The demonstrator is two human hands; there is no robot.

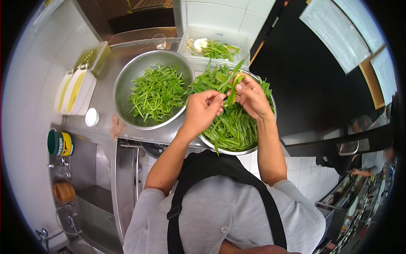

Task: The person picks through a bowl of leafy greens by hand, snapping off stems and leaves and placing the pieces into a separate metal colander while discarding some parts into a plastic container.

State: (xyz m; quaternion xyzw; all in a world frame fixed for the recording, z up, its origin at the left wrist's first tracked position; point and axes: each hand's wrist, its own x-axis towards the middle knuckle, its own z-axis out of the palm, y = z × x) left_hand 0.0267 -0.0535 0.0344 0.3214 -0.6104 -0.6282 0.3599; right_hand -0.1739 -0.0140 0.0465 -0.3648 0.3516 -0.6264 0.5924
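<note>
Over the right bowl (pixel 275 111), heaped with long leafy greens (pixel 232 131), my two hands meet around a sprig of leafy greens (pixel 232 86). My right hand (pixel 253 96) pinches its upper leaves, one of them yellowish. My left hand (pixel 204 111) is closed, thumb against fingers, at the sprig's lower left end. To the left stands a perforated metal colander (pixel 122 95) with a pile of cut green stems and leaves (pixel 157 93). Behind the bowl, a clear plastic tub (pixel 190 42) holds more green scraps and something white.
On the steel counter (pixel 105 80) at left are white containers (pixel 80 91), a small white cup (pixel 92 117) and a pinkish cloth (pixel 117 126). A glass (pixel 159 41) stands behind the colander. A sink (pixel 95 199) lies lower left; a black door or panel (pixel 296 97) rises at right.
</note>
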